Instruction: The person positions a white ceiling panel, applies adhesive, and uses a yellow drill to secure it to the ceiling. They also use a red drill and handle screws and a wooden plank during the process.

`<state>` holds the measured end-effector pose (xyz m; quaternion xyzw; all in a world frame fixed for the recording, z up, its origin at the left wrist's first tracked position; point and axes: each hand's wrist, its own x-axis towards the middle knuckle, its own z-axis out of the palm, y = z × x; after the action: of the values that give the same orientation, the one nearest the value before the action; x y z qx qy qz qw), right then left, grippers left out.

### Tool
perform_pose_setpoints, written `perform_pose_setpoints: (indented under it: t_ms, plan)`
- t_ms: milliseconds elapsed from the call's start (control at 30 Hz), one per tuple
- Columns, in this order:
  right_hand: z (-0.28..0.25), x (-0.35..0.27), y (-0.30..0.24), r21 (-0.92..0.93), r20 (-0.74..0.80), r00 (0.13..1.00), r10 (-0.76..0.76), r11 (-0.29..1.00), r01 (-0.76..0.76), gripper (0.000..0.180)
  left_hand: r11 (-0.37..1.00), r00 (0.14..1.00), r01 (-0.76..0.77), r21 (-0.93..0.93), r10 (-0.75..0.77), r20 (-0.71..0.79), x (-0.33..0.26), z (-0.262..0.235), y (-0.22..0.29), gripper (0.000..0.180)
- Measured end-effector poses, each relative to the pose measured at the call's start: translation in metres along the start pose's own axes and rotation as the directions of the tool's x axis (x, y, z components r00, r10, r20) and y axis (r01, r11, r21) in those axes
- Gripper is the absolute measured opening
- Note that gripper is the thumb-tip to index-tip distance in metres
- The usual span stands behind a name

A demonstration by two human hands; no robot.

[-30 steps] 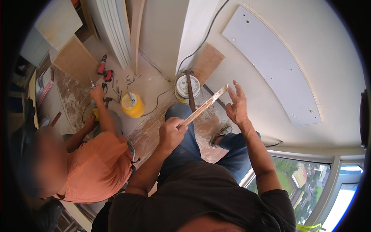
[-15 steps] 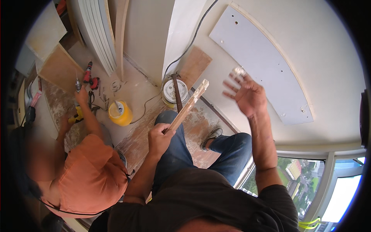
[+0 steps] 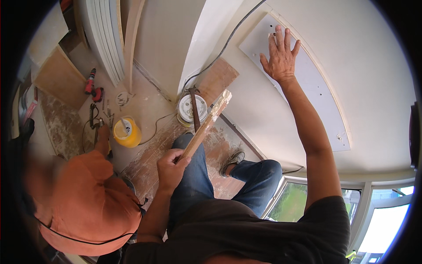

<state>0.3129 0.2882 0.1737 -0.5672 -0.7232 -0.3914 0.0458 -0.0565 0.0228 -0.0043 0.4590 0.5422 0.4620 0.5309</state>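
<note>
My left hand (image 3: 171, 169) is closed around the lower end of a flat wooden stick (image 3: 203, 132), thumb on top. The stick slants up and away from me, above my left knee, and its far end is coated with lumpy off-white paste (image 3: 222, 100). My right arm is stretched out ahead and to the right. The right hand (image 3: 280, 57), fingers spread wide and back toward me, lies over the upper end of a long pale grey panel (image 3: 321, 99) set against a cream wall (image 3: 365, 79). The fingertips are near a small dark hole; I cannot tell how firmly the palm presses.

Beyond the stick, a hammer (image 3: 195, 108) lies across the lid of a white bucket (image 3: 184, 107). To its left on the dusty, paint-smeared floor (image 3: 149, 163) stands a yellow bucket (image 3: 129, 137), and farther left lies a red drill (image 3: 90, 83). A brown board (image 3: 220, 78) leans on the wall behind the white bucket, near a black cable (image 3: 228, 39). On my left crouches a co-worker in an orange shirt (image 3: 96, 198). A window (image 3: 290, 201) is at lower right.
</note>
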Motion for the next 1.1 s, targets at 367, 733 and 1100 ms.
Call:
perform_pose_setpoints:
  t_ms: [367,733,1100]
  plan:
    - [0.015,0.008,-0.004,-0.106,0.079,0.992,0.098,0.990,-0.090,0.079,1.000,1.000,-0.021,-0.019,0.021,0.003,0.007,-0.005,-0.008,0.018]
    - [0.031,-0.002,0.019,-0.226,0.091,0.996,0.007,0.974,0.014,0.078,0.998,1.000,0.006,-0.056,-0.006,0.002,0.008,-0.003,-0.006,0.018]
    - [0.024,0.023,-0.011,-0.485,0.224,0.965,0.136,0.875,-0.011,0.087,1.000,0.999,-0.020,-0.014,0.021,0.026,0.012,-0.007,-0.009,0.018]
